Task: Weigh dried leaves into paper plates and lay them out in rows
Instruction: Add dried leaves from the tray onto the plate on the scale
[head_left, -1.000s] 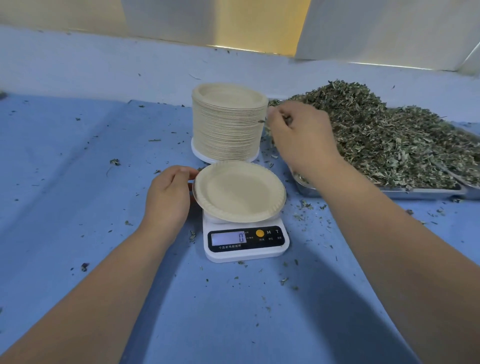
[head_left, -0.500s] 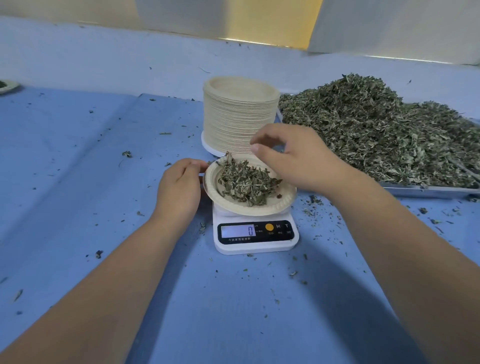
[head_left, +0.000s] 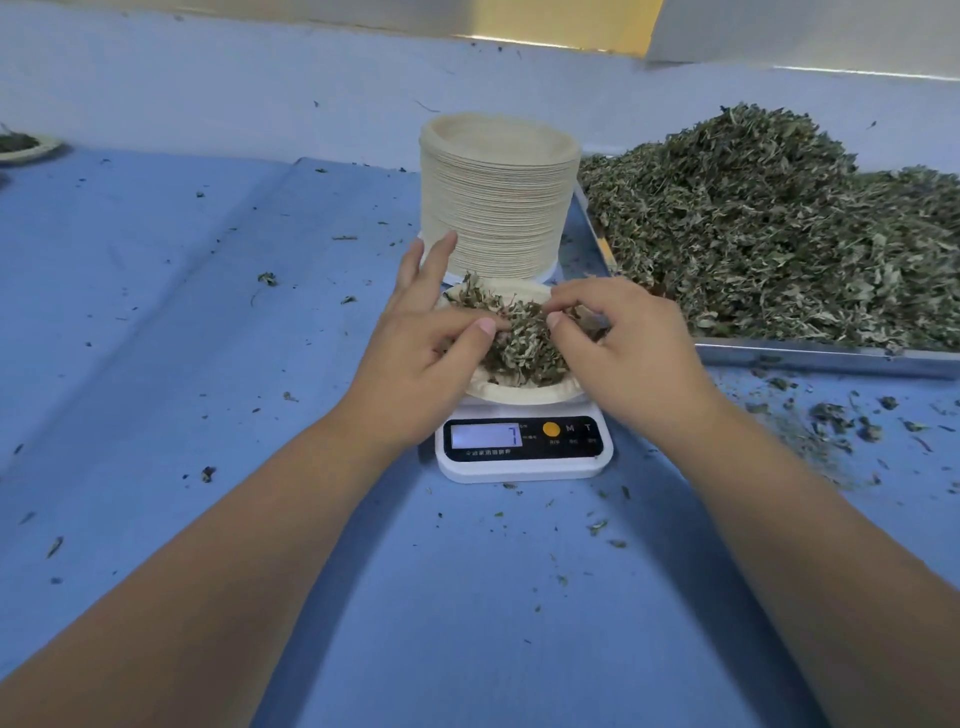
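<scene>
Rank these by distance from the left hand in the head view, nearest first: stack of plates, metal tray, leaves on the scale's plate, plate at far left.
1. leaves on the scale's plate: the left hand touches them.
2. stack of plates: just behind its fingertips.
3. metal tray: off to the right.
4. plate at far left: far across the table.

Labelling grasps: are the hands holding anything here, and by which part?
The right hand seems to pinch leaves at the heap's top on the plate; the left hand only touches them.
</scene>
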